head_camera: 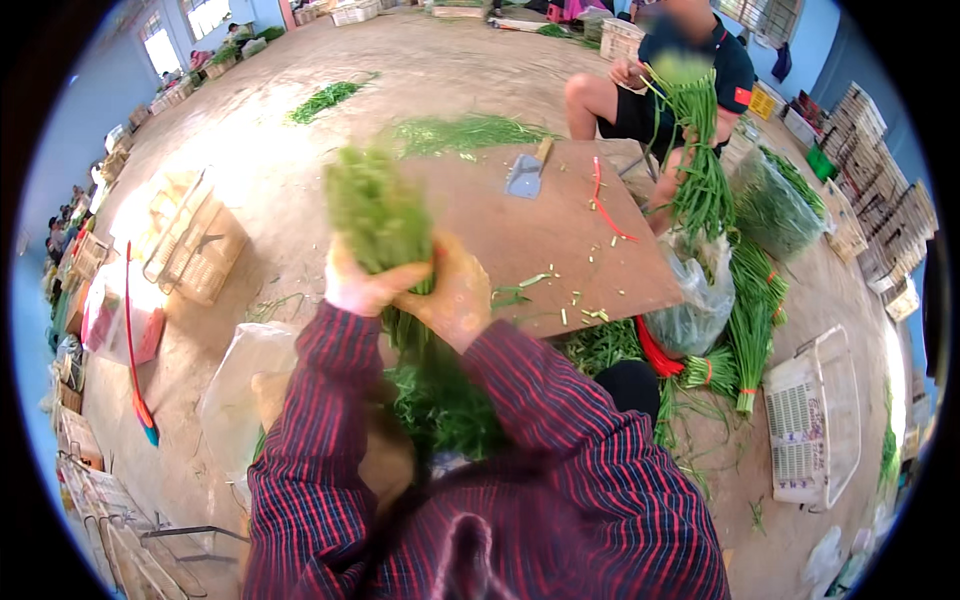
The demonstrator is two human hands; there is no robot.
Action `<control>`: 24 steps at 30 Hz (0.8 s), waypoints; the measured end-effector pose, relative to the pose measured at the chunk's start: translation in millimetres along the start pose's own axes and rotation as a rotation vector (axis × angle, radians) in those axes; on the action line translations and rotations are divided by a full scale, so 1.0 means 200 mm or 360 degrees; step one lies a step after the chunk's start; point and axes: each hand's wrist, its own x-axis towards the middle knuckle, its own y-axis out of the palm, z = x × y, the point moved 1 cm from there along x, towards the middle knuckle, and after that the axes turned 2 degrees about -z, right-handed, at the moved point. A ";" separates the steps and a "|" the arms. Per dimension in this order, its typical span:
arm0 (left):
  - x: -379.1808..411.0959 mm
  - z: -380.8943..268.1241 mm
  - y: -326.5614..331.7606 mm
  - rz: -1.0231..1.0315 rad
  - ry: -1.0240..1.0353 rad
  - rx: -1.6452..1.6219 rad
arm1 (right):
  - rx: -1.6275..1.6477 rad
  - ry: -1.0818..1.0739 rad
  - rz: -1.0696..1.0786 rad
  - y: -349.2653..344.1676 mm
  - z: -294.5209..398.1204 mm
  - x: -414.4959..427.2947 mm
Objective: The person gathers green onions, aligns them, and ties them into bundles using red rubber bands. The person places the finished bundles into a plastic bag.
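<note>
Both my hands are wrapped around a thick bunch of long green stalks (379, 202), blurred at its upper end, with the rest hanging down towards my lap. My left hand (367, 281) grips it from the left, and my right hand (454, 292) from the right, the thumbs meeting in front. The bunch is at the left edge of a brown board (480, 180). On this board lie a cleaver (526, 174) with a wooden handle, a red tie strip (598, 196) and scattered cut stalk ends (596, 313). Loose greens (450, 409) lie below my hands.
Across the board a seated person (720, 75) holds green stalks (694, 150). Tied bundles (754, 337), a plastic bag (694, 300) and red ties (656, 352) are at the right, near a white crate (799, 427). A beige crate (199, 247) and a broom (135, 360) are at the left.
</note>
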 end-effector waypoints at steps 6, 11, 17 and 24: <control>0.32 0.09 0.28 0.0197 -0.0003 0.0524 | 0.0148 0.0416 0.0095 0.06 -0.37 0.03; 0.48 0.53 0.35 0.0741 -0.0525 0.1150 | -0.0551 0.0141 0.1086 -0.11 -1.03 0.17; 0.41 1.16 0.53 0.1125 -0.0960 0.1459 | -0.1457 0.0159 0.0435 -0.65 -1.90 0.83; 0.36 1.23 0.54 0.1064 -0.0588 0.1405 | -0.2130 -0.0147 0.0577 -0.44 -2.28 1.50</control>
